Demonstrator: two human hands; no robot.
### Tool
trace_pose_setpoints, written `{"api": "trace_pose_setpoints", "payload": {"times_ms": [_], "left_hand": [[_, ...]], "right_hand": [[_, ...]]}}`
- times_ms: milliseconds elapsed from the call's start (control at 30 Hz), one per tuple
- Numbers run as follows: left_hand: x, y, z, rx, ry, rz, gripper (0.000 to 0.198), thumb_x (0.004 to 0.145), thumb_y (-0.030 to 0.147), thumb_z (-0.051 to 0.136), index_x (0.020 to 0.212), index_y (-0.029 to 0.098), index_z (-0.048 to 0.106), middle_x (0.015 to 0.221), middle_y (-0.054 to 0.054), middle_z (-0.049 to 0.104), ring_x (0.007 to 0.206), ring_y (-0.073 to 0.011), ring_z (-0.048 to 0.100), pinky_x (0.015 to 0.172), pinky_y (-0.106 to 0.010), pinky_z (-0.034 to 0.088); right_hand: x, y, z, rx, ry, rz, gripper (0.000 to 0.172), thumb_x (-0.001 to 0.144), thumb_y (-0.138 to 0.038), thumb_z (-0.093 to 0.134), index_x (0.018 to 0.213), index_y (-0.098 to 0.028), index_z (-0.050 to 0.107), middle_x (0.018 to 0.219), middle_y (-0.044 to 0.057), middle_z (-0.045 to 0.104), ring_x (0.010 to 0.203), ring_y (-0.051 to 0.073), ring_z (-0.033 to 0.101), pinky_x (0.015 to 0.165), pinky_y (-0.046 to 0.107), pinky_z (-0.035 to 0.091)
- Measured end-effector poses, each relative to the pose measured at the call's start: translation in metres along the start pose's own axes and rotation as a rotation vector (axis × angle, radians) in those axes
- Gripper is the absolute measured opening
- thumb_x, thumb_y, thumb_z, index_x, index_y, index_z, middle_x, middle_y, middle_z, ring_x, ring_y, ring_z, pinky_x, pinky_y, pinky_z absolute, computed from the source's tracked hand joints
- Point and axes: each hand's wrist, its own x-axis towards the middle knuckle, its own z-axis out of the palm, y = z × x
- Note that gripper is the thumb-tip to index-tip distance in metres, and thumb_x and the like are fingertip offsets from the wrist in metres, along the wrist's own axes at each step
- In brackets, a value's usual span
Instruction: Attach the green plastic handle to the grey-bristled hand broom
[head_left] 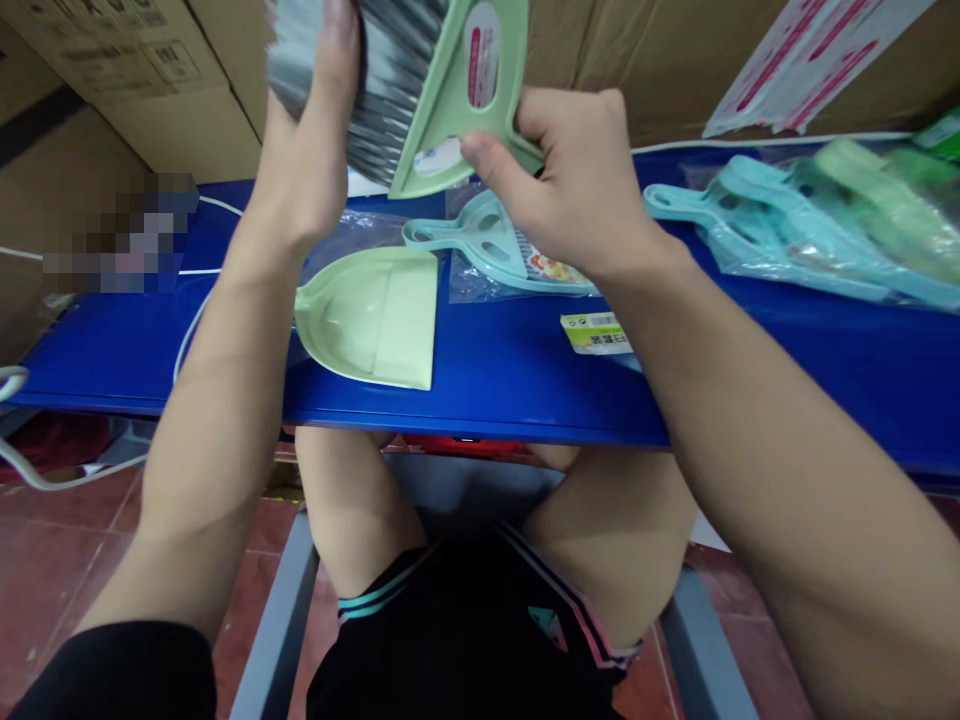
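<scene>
Above the far part of the table, my right hand (574, 170) is closed round the handle end of a light green hand brush (431, 130), thumb on its front face. The brush is tilted, its grey bristles pointing left. My left hand (319, 150) is at the bristles, its thumb lying across them; its other fingers are hidden behind. The bristle tips are blurred and white. Below, a light green dustpan (371, 318) lies on the blue table, partly behind my left forearm. A light blue brush-and-dustpan set (480, 240) lies bagged beside it.
More blue and green sets in clear bags (802, 225) lie along the right of the blue table (495, 385). A printed card (598, 333) is partly under my right forearm. Cardboard boxes (615, 50) stand behind; a white cable (191, 335) runs at the left.
</scene>
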Motion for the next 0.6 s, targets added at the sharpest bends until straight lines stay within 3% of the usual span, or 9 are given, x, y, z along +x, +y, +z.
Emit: {"api": "trace_pose_setpoints", "payload": {"times_ms": [100, 167, 400, 500, 600], "left_hand": [[-0.008, 0.010, 0.003, 0.047, -0.137, 0.025, 0.033, 0.116, 0.012, 0.045, 0.138, 0.020, 0.068, 0.146, 0.009, 0.072, 0.160, -0.0061, 0.046, 0.141, -0.022, 0.016], [-0.010, 0.015, 0.006, 0.037, -0.137, 0.011, 0.034, 0.117, 0.010, 0.041, 0.136, 0.020, 0.068, 0.145, 0.009, 0.073, 0.154, -0.0026, 0.052, 0.138, -0.017, 0.022], [-0.006, 0.020, 0.008, 0.146, -0.161, -0.012, 0.038, 0.115, 0.010, 0.041, 0.140, 0.020, 0.067, 0.152, 0.004, 0.070, 0.161, -0.0117, 0.048, 0.142, -0.026, 0.023], [-0.007, 0.018, 0.009, 0.202, -0.135, -0.052, 0.038, 0.115, 0.017, 0.047, 0.151, 0.019, 0.060, 0.160, 0.002, 0.064, 0.161, -0.0145, 0.049, 0.144, -0.031, 0.022], [-0.007, 0.013, 0.009, 0.118, -0.115, -0.109, 0.034, 0.113, 0.022, 0.056, 0.147, 0.018, 0.062, 0.159, -0.002, 0.065, 0.157, -0.0171, 0.054, 0.142, -0.032, 0.027]], "right_hand": [[0.001, -0.001, 0.004, 0.030, 0.029, 0.020, 0.045, 0.104, -0.042, 0.056, 0.071, -0.025, 0.032, 0.068, 0.001, 0.042, 0.066, 0.019, 0.041, 0.072, 0.037, 0.035], [0.002, -0.001, 0.007, 0.017, 0.018, 0.036, 0.048, 0.106, -0.043, 0.057, 0.070, -0.025, 0.031, 0.066, -0.001, 0.035, 0.064, 0.018, 0.036, 0.069, 0.035, 0.032], [0.001, -0.002, 0.012, -0.004, 0.035, 0.065, 0.049, 0.106, -0.042, 0.058, 0.070, -0.024, 0.030, 0.064, -0.002, 0.033, 0.063, 0.015, 0.031, 0.069, 0.035, 0.028], [0.000, -0.004, 0.013, -0.012, 0.022, 0.081, 0.049, 0.106, -0.044, 0.057, 0.069, -0.024, 0.030, 0.064, -0.001, 0.036, 0.064, 0.017, 0.033, 0.069, 0.036, 0.027], [0.000, -0.004, 0.012, -0.041, -0.007, 0.097, 0.048, 0.105, -0.045, 0.057, 0.070, -0.026, 0.031, 0.065, 0.000, 0.037, 0.063, 0.019, 0.036, 0.070, 0.037, 0.027]]}}
